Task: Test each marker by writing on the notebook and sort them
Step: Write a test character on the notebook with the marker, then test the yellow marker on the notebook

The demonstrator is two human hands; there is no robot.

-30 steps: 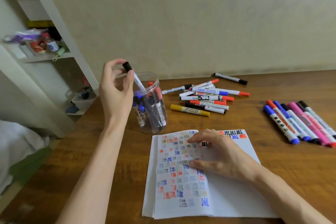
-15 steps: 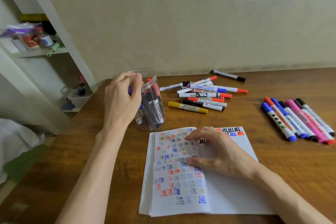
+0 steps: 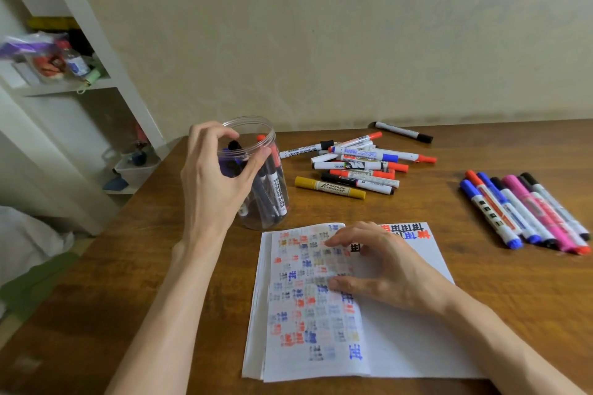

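Wooden desk (image 3: 513, 292) carries a clear plastic jar (image 3: 256, 125) of markers near its left edge, just behind the open white notebook (image 3: 401, 340). Over the jar mouth the left hand (image 3: 218, 176) is cupped, fingers curled at the rim. Can't tell if it pinches a marker or only the rim. Flat on the page lies the right hand (image 3: 385, 269), fingers relaxed, pinning it.

Risks:
- The jar looks tall and light, so a sideways pull at the rim could tip it and spill markers off the edge.
- Barrels in the loose pile of red, blue and black markers (image 3: 359, 167) could roll toward the neat row of markers (image 3: 526, 212) at right and muddle the sort.
- The palm over inked marks may smear them.
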